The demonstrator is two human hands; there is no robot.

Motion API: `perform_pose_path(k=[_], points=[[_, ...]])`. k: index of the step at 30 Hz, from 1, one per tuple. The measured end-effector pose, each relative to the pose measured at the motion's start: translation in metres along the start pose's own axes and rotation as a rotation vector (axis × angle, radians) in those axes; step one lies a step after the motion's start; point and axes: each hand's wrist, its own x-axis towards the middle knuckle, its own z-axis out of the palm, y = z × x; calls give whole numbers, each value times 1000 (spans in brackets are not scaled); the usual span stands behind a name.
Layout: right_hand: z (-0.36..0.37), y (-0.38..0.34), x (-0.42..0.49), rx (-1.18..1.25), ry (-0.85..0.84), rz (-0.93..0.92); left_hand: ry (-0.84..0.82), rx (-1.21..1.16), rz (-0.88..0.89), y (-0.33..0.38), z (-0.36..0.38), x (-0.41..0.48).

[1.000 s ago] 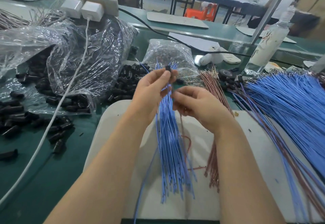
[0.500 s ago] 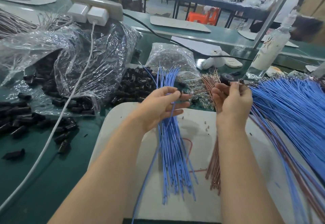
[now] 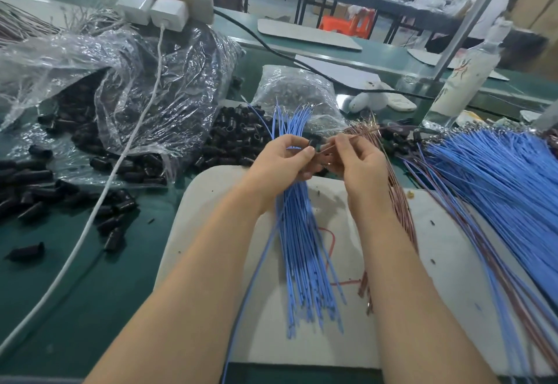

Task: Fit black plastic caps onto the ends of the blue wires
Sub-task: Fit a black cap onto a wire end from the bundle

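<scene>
L hand [image 3: 280, 166] is curled round a bundle of blue wires [image 3: 302, 238], which runs down from the palm over the white mat [image 3: 211, 232]. Its thumb & forefinger pinch one black cap [image 3: 312, 143] right at the tips. R hand [image 3: 360, 166] is just beside it, thumb & forefinger pinching a thin wire [image 3: 327, 148]. The wire's free end sits at the cap, but I can't tell if it's inside. Its colour looks brownish, not sure.

The loose caps pile [image 3: 238, 139] lies just beyond the L fingers. A big spread of blue wires [image 3: 498, 190] is well to the R of R hand, w/ brown wires [image 3: 404, 220] beside its wrist. The bottle [image 3: 462, 81], far beyond the R fingers, has red marks on it, not readable.
</scene>
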Motion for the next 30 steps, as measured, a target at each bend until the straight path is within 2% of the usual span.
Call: perform_pose_path(k=[2, 4, 6, 10, 18, 23, 26, 30], points=[[-2, 1, 4, 74, 96, -3, 59, 209, 75, -2, -4, 1], [-2, 1, 6, 164, 135, -14, 122, 448, 165, -2, -9, 1], [-3, 2, 6, 169, 154, -46, 157, 589, 221, -5, -11, 2], [-4, 0, 5, 89, 181, -88, 139, 675, 240, -8, -7, 2], [-3, 3, 4, -272, 172, -226, 135, 762, 313, -4, -4, 0], [-2, 3, 3, -336, 189, -262, 142, 844, 336, -3, -5, -4], [-1, 2, 1, -427, 152, -300, 140, 866, 366, -1, -4, -5], [2, 2, 0, -459, 45, -238, 144, 859, 402, 0, -2, -6]])
